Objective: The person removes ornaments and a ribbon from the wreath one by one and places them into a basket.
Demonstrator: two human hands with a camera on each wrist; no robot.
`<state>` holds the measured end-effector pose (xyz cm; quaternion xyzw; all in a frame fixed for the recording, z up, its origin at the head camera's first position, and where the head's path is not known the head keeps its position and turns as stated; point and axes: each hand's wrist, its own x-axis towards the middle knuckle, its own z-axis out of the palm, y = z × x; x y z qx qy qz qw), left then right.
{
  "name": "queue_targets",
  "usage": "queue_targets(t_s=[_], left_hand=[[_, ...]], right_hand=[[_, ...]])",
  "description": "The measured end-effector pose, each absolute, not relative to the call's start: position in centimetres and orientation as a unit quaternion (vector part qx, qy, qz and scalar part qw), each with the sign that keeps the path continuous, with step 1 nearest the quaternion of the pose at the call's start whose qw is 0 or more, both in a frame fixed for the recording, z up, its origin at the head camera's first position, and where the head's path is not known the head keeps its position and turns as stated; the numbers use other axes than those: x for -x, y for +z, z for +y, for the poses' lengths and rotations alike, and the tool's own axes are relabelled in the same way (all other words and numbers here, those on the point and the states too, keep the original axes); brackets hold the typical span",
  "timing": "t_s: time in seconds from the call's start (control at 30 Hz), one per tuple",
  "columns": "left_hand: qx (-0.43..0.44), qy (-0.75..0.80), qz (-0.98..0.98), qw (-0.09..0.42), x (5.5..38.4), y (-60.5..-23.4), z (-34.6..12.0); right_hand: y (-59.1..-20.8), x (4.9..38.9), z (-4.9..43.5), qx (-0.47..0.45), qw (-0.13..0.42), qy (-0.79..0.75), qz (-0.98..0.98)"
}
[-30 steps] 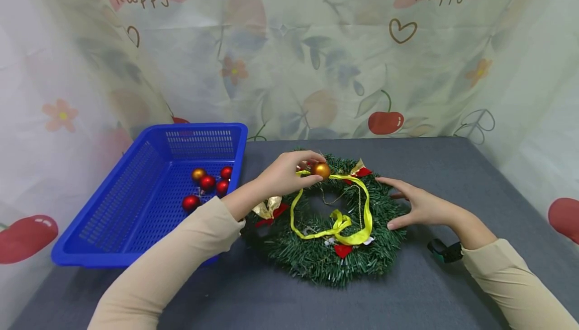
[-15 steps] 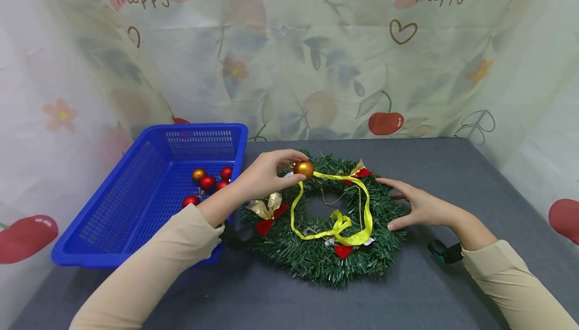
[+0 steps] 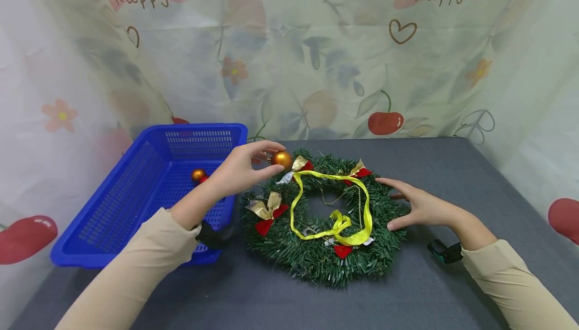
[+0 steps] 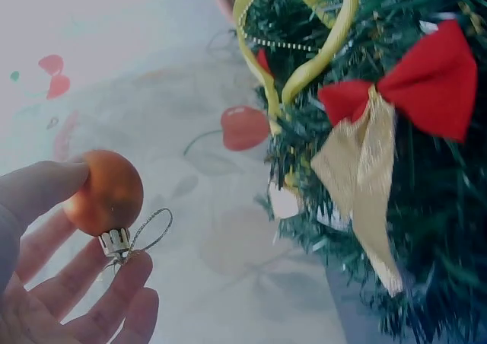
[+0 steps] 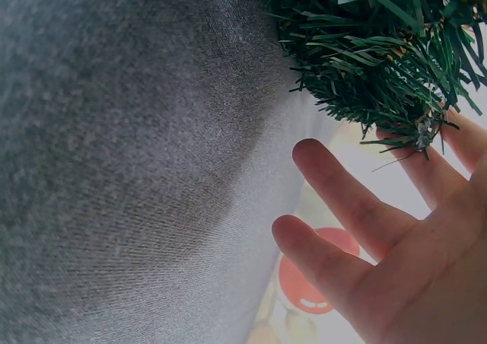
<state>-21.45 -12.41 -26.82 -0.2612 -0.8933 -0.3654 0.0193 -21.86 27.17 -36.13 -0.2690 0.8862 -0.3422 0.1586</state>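
Note:
My left hand [image 3: 244,167] pinches a shiny orange-gold Christmas ball [image 3: 282,159] between thumb and fingers, above the wreath's far left edge. In the left wrist view the ball [image 4: 106,194] shows its silver cap and a loop of thin cord [image 4: 154,230]. The round green Christmas wreath [image 3: 316,268] lies flat on the table, with a yellow ribbon [image 3: 367,209], red and gold bows [image 3: 270,213] and a bead chain on it. My right hand [image 3: 422,207] is at the wreath's right edge, fingers spread and relaxed, fingertips right at the greenery [image 5: 365,78].
A blue plastic basket [image 3: 97,259] stands on the left, holding an orange-gold ball [image 3: 198,175] and a red one partly hidden behind my left arm. Under everything is a dark grey tabletop [image 3: 434,164]. A patterned curtain [image 3: 289,69] encloses the back and sides.
My left hand has moved left with the orange-gold ball, from over the wreath's far part to its far left edge, uncovering a bow there. The right hand and wreath have stayed put.

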Motion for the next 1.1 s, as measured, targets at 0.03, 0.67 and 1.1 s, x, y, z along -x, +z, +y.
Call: queue_targets(t_s=[0.03, 0.67, 1.1], left_hand=[[0.259, -0.365, -0.894, 0.022, 21.4, -26.8, -12.7], [0.181, -0.369, -0.911, 0.039, 22.1, -26.7, -17.5], [0.144, -0.363, -0.920, 0.040, 22.4, -27.3, -20.0]], right_hand=[[-36.1, 21.9, 27.2, 0.268, 0.159, -0.342, 0.886], [-36.1, 21.8, 27.1, 0.267, 0.157, -0.340, 0.888], [-35.9, 21.7, 27.0, 0.264, 0.158, -0.338, 0.890]])
